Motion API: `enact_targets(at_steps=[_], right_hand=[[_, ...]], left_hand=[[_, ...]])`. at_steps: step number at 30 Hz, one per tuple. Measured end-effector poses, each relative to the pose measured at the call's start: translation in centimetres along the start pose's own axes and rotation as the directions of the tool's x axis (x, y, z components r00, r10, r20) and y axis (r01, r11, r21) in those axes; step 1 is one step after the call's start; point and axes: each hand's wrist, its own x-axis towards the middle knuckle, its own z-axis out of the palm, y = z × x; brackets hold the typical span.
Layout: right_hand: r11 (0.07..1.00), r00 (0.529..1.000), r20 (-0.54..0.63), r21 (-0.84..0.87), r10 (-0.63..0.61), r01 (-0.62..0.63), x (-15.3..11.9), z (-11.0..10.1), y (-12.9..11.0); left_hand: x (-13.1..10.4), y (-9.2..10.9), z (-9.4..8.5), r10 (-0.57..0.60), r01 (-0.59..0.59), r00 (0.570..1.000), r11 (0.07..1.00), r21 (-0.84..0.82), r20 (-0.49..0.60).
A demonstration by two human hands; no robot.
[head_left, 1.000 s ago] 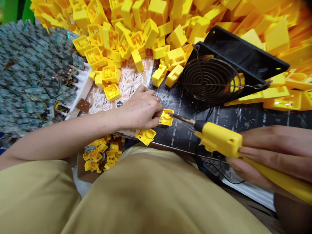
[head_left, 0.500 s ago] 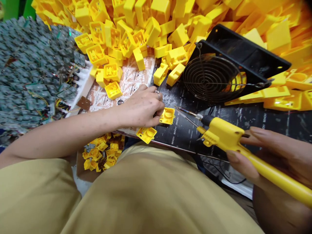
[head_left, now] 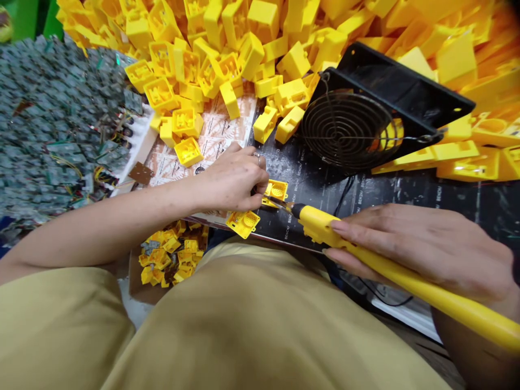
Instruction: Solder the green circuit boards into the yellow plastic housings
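My right hand [head_left: 414, 249] is wrapped round a yellow soldering iron [head_left: 390, 271], whose metal tip reaches a small yellow housing [head_left: 278, 190] on the dark work surface. At the left edge of that housing, my left hand [head_left: 239, 176] is closed with its fingers pinched together and a ring on one finger. What the fingers hold, if anything, is hidden behind the hand. Just below it lies a second yellow part [head_left: 244, 223] with a perforated round area, close to the surface's front edge.
A black fan [head_left: 345, 130] with a wire grille stands behind the iron. Yellow boxes [head_left: 292, 59] are heaped along the back. Grey parts with wires [head_left: 60, 119] fill the left side. Below the edge, a carton holds more yellow parts [head_left: 162, 257].
My right hand has moved left with the soldering iron and turned it, so its tip is now at the yellow housing. My left hand has shifted very slightly left.
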Motion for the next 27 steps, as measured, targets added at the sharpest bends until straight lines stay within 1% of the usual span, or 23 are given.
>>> enact_targets(at_steps=[2,6,9,11,14,17,19,21,23,24,27], right_hand=[[1.0,1.0,-0.001,0.008,-0.02,0.02,-0.1,-0.4,0.1],[0.997,0.998,0.023,-0.047,0.056,-0.055,-1.0,-1.4,0.6],[0.994,0.996,-0.009,-0.053,0.093,-0.094,-1.6,-1.5,0.9],[0.997,0.997,-0.038,-0.034,0.072,-0.074,-1.8,-1.3,1.0],[0.999,0.999,-0.043,-0.04,0.03,-0.031,-1.9,-1.1,1.3],[0.995,0.998,-0.044,-0.087,0.052,-0.056,-2.3,-1.3,1.7],[0.993,0.999,-0.018,-0.112,0.04,-0.042,-2.7,-1.5,2.0],[0.992,0.999,0.001,-0.118,0.053,-0.052,-3.2,-1.5,2.2],[0.991,0.997,-0.001,-0.107,0.077,-0.076,-3.5,-1.4,2.1],[0.989,0.994,-0.007,-0.102,0.108,-0.108,-3.6,-1.3,1.9],[0.952,0.96,-0.078,-0.129,0.27,-0.279,-3.9,-0.9,1.4]], left_hand=[[0.0,0.0,0.0,-0.001,0.001,1.0,1.0,-0.002,0.009],[0.2,0.0,-0.1,-0.015,0.015,0.999,1.0,-0.009,0.029],[0.2,0.0,-0.1,-0.019,0.02,0.999,1.0,-0.013,0.037],[0.2,0.0,-0.1,-0.018,0.018,0.999,1.0,-0.013,0.039],[0.2,-0.1,0.0,-0.005,0.006,1.0,1.0,-0.021,0.024],[0.1,-0.3,0.0,0.007,-0.006,1.0,1.0,-0.025,0.008],[0.0,-0.3,0.0,0.009,-0.009,1.0,1.0,-0.022,0.006],[0.1,-0.3,0.0,0.012,-0.012,1.0,1.0,-0.018,0.01],[0.2,-0.1,0.2,0.011,-0.011,1.0,1.0,-0.015,0.014],[0.2,-0.1,0.4,0.013,-0.013,1.0,1.0,-0.013,0.012],[0.0,-0.2,0.4,0.039,-0.039,0.999,0.999,-0.01,-0.004]])
